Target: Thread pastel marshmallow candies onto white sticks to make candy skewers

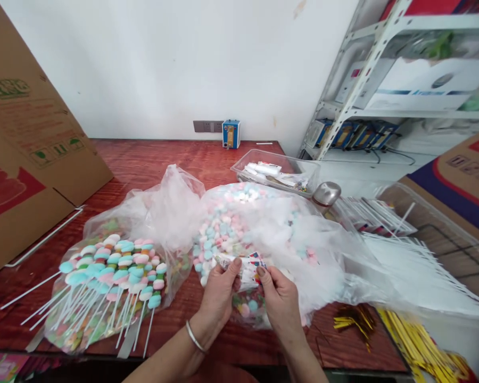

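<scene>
Both hands grip a small white printed packet [249,268] with coloured pictures, above a large clear bag. My left hand [219,290] pinches its left side between thumb and fingers; my right hand [279,298] pinches the right side. Whether the packet is open or what it contains cannot be made out. Under and behind it, the plastic bag [295,234] bulges with small pink, blue and white marshmallows [223,223]. Left of my hands, a pile of marshmallow skewers [120,263] on white sticks rests on another clear bag holding colourful sweets.
A clear tray [277,159] with white packets stands behind the bag, beside a metal scoop [326,194]. White sticks or sleeves [415,266] and gold ties [423,340] lie right. Cardboard boxes [32,133] flank the table; shelving [367,69] stands at the right.
</scene>
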Available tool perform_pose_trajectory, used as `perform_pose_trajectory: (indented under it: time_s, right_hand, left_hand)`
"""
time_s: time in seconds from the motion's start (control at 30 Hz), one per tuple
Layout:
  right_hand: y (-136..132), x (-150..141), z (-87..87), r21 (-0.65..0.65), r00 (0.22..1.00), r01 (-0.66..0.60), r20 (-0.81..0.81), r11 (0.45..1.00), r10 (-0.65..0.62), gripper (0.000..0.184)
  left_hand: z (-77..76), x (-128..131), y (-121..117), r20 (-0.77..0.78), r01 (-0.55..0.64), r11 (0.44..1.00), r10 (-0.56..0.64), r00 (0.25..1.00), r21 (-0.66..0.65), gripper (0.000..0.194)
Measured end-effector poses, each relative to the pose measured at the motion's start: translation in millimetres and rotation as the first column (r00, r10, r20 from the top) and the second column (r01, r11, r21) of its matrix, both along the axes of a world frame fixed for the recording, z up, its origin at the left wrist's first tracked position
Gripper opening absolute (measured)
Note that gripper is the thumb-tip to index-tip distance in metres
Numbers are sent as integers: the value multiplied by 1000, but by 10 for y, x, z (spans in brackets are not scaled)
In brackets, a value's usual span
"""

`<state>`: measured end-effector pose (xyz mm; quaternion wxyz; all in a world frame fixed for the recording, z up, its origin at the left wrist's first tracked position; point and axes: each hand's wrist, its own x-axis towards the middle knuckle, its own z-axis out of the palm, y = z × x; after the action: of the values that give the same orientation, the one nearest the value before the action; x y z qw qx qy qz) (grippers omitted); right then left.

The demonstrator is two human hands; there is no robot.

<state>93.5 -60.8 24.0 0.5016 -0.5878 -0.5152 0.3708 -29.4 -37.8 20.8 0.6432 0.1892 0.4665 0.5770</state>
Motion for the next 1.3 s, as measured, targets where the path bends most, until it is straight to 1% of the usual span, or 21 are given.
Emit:
perform_pose_trajectory:
  time_s: [0.03, 0.1, 0.17, 0.2, 0.27, 0.33, 0.4, 0.47, 0.57, 0.6, 0.63, 0.7, 0.77, 0.83, 0.9, 1.0, 1.07, 1.2, 1.3]
  right_hand:
    - [-45, 16, 5, 17, 1000, -8, 17, 1000, 7, 42]
    - [-143, 69, 30, 46, 998, -38, 48, 998, 35, 40]
    - [-241, 134, 62, 63, 994, -85, 74, 994, 80, 33]
    - [-285, 162, 74, 61, 991, -114, 72, 992, 109, 28]
    - [-354, 203, 83, 39, 986, -165, 20, 986, 164, 24]
    - [-391, 221, 73, 22, 981, -174, -88, 984, 175, 24]
    - [-397, 228, 65, 27, 972, -145, -182, 989, 148, 26]
    - [-380, 235, 82, 42, 970, -124, -204, 991, 131, 28]
    - [-344, 244, 150, 78, 986, -129, -99, 989, 136, 28]
    - [-336, 243, 175, 93, 990, -128, -48, 987, 133, 29]
    - [-332, 239, 196, 106, 991, -129, -1, 986, 130, 30]
    - [-339, 226, 223, 122, 991, -126, 53, 985, 120, 36]
    - [-366, 220, 233, 133, 993, -110, 47, 985, 104, 37]
    - [-411, 228, 239, 157, 997, -79, 22, 984, 77, 32]
    - [-462, 240, 250, 217, 998, -59, 40, 974, 52, 25]
    - [-521, 220, 275, 347, 989, -96, 142, 933, 49, 18]
    - [-528, 168, 279, 395, 976, -145, 210, 907, 64, 16]
    - [-475, 47, 231, 361, 947, -221, 302, 906, 110, 10]
    - [-434, 10, 164, 340, 927, -262, 349, 903, 138, 14]
  left_hand:
    - [-7, 13, -49, 40, -2, 1000, 2, 999, -3, 45]
    - [-18, 22, -164, 94, 41, 999, -41, 995, 2, 43]
    - [-19, 22, -292, 108, 69, 998, -69, 992, 5, 41]
    - [-16, 25, -355, 101, 52, 999, -54, 993, 14, 40]
    - [2, 44, -461, 69, -16, 998, 12, 998, 65, 40]
    - [36, 75, -528, 43, -67, 989, 62, 997, 130, 41]
    - [79, 103, -555, 57, -89, 983, 81, 995, 163, 42]
    - [118, 114, -555, 116, -71, 984, 53, 992, 163, 41]
    - [140, 100, -527, 207, 53, 988, -83, 975, 145, 36]
    - [136, 93, -515, 229, 77, 989, -105, 968, 130, 34]
    - [126, 86, -501, 254, 73, 991, -99, 962, 109, 34]
    - [95, 75, -473, 326, 14, 998, -31, 945, 55, 35]
    - [59, 66, -445, 423, -23, 1000, 18, 906, 8, 37]
    - [25, 55, -422, 501, -17, 1000, 25, 865, -21, 37]
    - [-2, 40, -405, 536, -13, 999, 27, 844, -30, 34]
    - [-23, 22, -391, 530, -11, 1000, 11, 848, -3, 30]
    - [-23, 17, -387, 507, -23, 1000, 10, 862, 19, 32]
    - [8, -5, -397, 411, -72, 995, 35, 911, 75, 36]
    - [46, -36, -418, 343, -16, 994, -23, 939, 112, 35]
